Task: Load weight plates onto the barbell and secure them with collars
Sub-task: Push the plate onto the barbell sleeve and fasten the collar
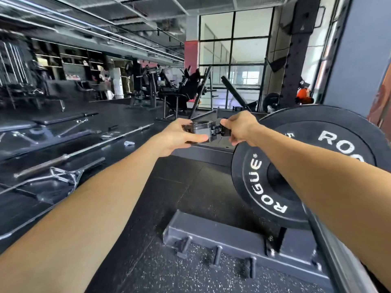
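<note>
Black plastic is the collar (201, 132), and it is held in the air in front of the person, left of the plates (317, 161) and apart from them. The left hand (179, 138) grasps the ring of the collar, with the thumb along its near side. The right hand (240, 127) pinches the lever at the right end of the collar; the lever seems to stand out from the ring, so I judge that the clamp is being opened. Two black plates with white letters already sit on the bar at the right; the sleeve end of the bar is hidden behind the right forearm. To do this step well, the lever should be opened fully, so that the ring goes over the sleeve without catching. Then the ring should be held square to the sleeve, pushed until it touches the outer plate, and only then the lever closed. If a gap remains, the plates can slide. As for containers, I see none that hold anything; the grey steel base (232, 240) below has short pegs, and nothing is on them. A spare bar (84, 151) lies on the floor at the left.
</note>
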A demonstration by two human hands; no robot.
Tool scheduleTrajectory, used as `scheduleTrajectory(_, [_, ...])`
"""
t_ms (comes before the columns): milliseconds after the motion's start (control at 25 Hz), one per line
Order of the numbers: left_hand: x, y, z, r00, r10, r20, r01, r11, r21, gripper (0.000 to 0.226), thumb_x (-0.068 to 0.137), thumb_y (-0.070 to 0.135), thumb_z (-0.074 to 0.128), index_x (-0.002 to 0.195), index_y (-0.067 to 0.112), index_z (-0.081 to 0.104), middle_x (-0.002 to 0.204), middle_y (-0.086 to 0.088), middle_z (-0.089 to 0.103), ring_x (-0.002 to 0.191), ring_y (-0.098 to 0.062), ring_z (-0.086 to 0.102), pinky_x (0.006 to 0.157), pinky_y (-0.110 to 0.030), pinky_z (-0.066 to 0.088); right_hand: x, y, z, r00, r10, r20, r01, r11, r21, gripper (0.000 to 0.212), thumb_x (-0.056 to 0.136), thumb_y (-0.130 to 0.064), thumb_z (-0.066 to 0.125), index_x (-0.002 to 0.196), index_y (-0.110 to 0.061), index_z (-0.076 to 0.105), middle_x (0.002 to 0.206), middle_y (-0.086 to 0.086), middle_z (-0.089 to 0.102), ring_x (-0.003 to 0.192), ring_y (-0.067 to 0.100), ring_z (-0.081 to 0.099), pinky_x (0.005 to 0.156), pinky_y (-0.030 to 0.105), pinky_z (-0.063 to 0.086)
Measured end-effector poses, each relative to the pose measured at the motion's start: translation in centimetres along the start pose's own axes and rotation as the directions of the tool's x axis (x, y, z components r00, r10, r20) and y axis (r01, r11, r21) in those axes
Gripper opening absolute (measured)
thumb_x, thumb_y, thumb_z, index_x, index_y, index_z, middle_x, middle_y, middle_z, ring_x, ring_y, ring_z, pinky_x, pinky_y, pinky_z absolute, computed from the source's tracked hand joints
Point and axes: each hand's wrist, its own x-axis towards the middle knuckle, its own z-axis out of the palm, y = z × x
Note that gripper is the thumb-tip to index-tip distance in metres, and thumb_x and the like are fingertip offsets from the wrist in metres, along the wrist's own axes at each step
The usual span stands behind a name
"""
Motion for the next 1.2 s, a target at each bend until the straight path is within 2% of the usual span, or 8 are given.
scheduleTrajectory(120, [7.3,-2.3,-1.3,0.999,0.011,-0.034,-0.008,0.996,0.091,0.089,0.070,0.019,0.091,0.143,0.017,0.042,0.131,0.002,0.056,0.119,-0.016,0.057,0.107,-0.035,0.046,7.2,0.5,2.2,0.999,0.036,-0.020,-0.037,0.997,-0.067,0.031,0.098,-0.019,0.060,0.122,0.001,0.060,0.092,0.018,0.072,0.070,0.028,0.073,0.078,0.037,0.061])
scheduleTrajectory(280, [14.8,-5.8,-1.6,0.999,-0.002,-0.041,0.011,0.975,0.223,0.088,0.077,0.019,0.086,0.150,0.019,0.037,0.140,0.001,0.047,0.125,-0.020,0.045,0.104,-0.029,0.036,14.8,3.1,5.5,0.999,-0.013,-0.033,0.006,0.980,-0.198,0.009,0.094,-0.012,0.063,0.093,-0.003,0.066,0.102,0.021,0.072,0.090,0.030,0.073,0.079,0.037,0.061])
scheduleTrajectory(400, [19.5,-8.5,-1.1,1.000,0.004,0.005,-0.005,0.947,0.322,0.087,0.082,0.021,0.081,0.154,0.020,0.031,0.154,-0.002,0.038,0.137,-0.025,0.038,0.099,-0.028,0.033,18.7,5.5,7.2,0.997,0.061,-0.038,-0.070,0.939,-0.336,0.033,0.093,-0.012,0.065,0.066,-0.014,0.046,0.103,0.018,0.072,0.095,0.028,0.071,0.083,0.039,0.058])
scheduleTrajectory(560, [24.4,-11.7,-0.4,0.999,-0.034,0.039,0.017,0.922,0.386,0.081,0.085,0.021,0.079,0.152,0.017,0.034,0.147,-0.004,0.045,0.126,-0.021,0.045,0.093,-0.027,0.034,22.8,8.3,9.6,0.979,0.162,-0.125,-0.191,0.940,-0.283,0.030,0.093,-0.015,0.065,0.070,-0.005,0.048,0.099,0.021,0.071,0.088,0.033,0.072,0.069,0.037,0.056])
scheduleTrajectory(720, [28.3,-13.5,-0.3,0.997,-0.054,0.053,0.021,0.877,0.480,0.078,0.082,0.026,0.081,0.148,0.016,0.040,0.139,-0.006,0.054,0.121,-0.025,0.051,0.089,-0.027,0.037,25.8,10.1,12.1,0.966,0.156,-0.205,-0.219,0.915,-0.339,0.024,0.092,-0.012,0.067,0.076,-0.003,0.051,0.102,0.018,0.068,0.093,0.032,0.069,0.069,0.034,0.052])
scheduleTrajectory(840, [30.4,-14.6,-0.6,0.998,-0.063,0.025,0.038,0.831,0.554,0.082,0.081,0.035,0.079,0.150,0.023,0.036,0.142,-0.004,0.052,0.125,-0.026,0.050,0.096,-0.032,0.041,27.5,11.4,13.3,0.959,0.150,-0.242,-0.232,0.905,-0.357,0.036,0.095,-0.015,0.063,0.066,-0.006,0.043,0.086,0.013,0.060,0.082,0.030,0.062,0.066,0.033,0.048])
scheduleTrajectory(1040, [30.9,-15.4,-0.8,0.996,-0.091,-0.002,0.075,0.811,0.580,0.091,0.073,0.046,0.081,0.149,0.035,0.032,0.143,0.000,0.051,0.129,-0.028,0.048,0.109,-0.047,0.040,28.2,12.2,13.2,0.959,0.158,-0.234,-0.229,0.921,-0.316,0.021,0.097,-0.025,0.061,0.092,-0.005,0.061,0.085,0.012,0.058,0.083,0.030,0.059,0.068,0.032,0.045])
scheduleTrajectory(1200, [28.9,-14.9,-1.0,0.988,-0.152,0.014,0.129,0.884,0.450,0.121,0.071,0.024,0.089,0.156,0.040,0.005,0.158,-0.011,0.034,0.139,-0.033,0.039,0.113,-0.043,0.035,26.9,12.3,13.0,0.964,0.186,-0.191,-0.230,0.942,-0.244,0.032,0.099,-0.035,0.056,0.092,-0.005,0.063,0.094,0.014,0.067,0.087,0.030,0.064,0.073,0.033,0.050])
